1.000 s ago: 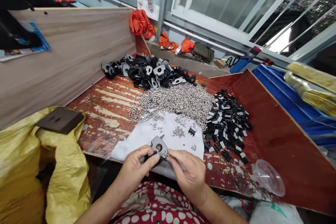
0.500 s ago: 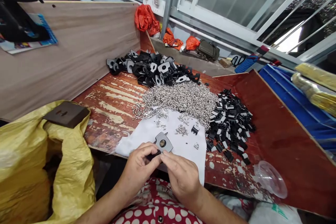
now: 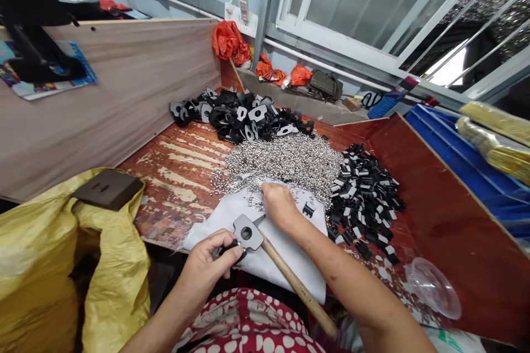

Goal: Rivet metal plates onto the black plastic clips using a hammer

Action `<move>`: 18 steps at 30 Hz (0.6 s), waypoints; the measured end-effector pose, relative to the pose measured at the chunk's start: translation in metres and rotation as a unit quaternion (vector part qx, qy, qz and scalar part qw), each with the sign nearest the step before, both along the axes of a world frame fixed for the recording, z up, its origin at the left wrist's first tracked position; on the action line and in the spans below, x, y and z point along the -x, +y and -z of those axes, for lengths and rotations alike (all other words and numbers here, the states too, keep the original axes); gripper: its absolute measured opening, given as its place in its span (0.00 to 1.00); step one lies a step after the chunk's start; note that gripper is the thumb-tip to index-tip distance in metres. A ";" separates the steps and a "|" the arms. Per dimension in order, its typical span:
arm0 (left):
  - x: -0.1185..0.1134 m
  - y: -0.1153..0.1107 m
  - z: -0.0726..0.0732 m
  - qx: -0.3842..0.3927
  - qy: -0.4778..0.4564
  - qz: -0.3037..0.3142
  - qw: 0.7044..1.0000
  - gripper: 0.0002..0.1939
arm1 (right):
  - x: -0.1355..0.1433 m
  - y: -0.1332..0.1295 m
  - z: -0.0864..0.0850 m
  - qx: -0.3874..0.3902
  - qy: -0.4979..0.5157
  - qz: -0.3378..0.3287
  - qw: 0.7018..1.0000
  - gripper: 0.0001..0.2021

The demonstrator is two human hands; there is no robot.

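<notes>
My left hand [image 3: 213,256] is closed on a black plastic part with a grey plate [image 3: 248,233] that has a round hole. My right hand [image 3: 278,202] reaches onto the white cloth [image 3: 296,256], its fingers pinched together over small metal pins [image 3: 254,200]; what they hold is too small to make out. Beneath my right forearm a wooden handle [image 3: 300,287] runs from beside the grey plate towards my lap. A small black clip [image 3: 308,209] lies on the cloth to the right of my right hand.
Behind the cloth is a big heap of metal pins [image 3: 285,157]. Black parts with grey plates [image 3: 232,113] are piled at the back, small black clips [image 3: 366,193] at the right. A brown block [image 3: 108,188] rests on yellow sacking [image 3: 116,265]; a clear plastic tub [image 3: 433,287] stands front right.
My right hand has left my left hand and moved forward to the pins. The wooden handle now shows. My left hand has shifted slightly left, still holding the black part.
</notes>
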State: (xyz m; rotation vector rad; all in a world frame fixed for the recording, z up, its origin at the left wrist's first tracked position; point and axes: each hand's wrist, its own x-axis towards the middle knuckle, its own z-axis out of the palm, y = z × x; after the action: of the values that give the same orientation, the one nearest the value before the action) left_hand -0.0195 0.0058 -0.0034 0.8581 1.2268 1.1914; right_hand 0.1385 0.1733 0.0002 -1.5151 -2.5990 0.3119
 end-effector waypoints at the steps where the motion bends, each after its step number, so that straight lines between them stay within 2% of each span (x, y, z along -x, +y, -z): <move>1: 0.001 -0.001 -0.001 0.007 -0.015 -0.003 1.000 0.15 | 0.000 0.001 0.001 -0.002 -0.017 -0.005 1.000 0.13; 10: 0.008 0.003 -0.004 0.070 -0.132 -0.025 0.988 0.16 | -0.048 0.019 -0.010 0.004 -0.072 -0.044 0.996 0.15; 14: 0.006 0.005 -0.004 0.087 -0.159 -0.029 0.983 0.17 | -0.048 0.012 -0.015 -0.018 -0.093 -0.047 0.994 0.13; 18: 0.003 0.005 -0.004 0.097 -0.172 -0.026 0.980 0.19 | -0.035 -0.002 -0.014 -0.028 -0.121 -0.066 0.990 0.10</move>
State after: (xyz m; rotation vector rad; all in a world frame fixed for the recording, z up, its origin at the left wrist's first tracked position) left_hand -0.0225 0.0112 0.0005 0.4548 1.0635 1.1817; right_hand 0.1736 0.1712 0.0147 -1.4471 -2.8745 0.0681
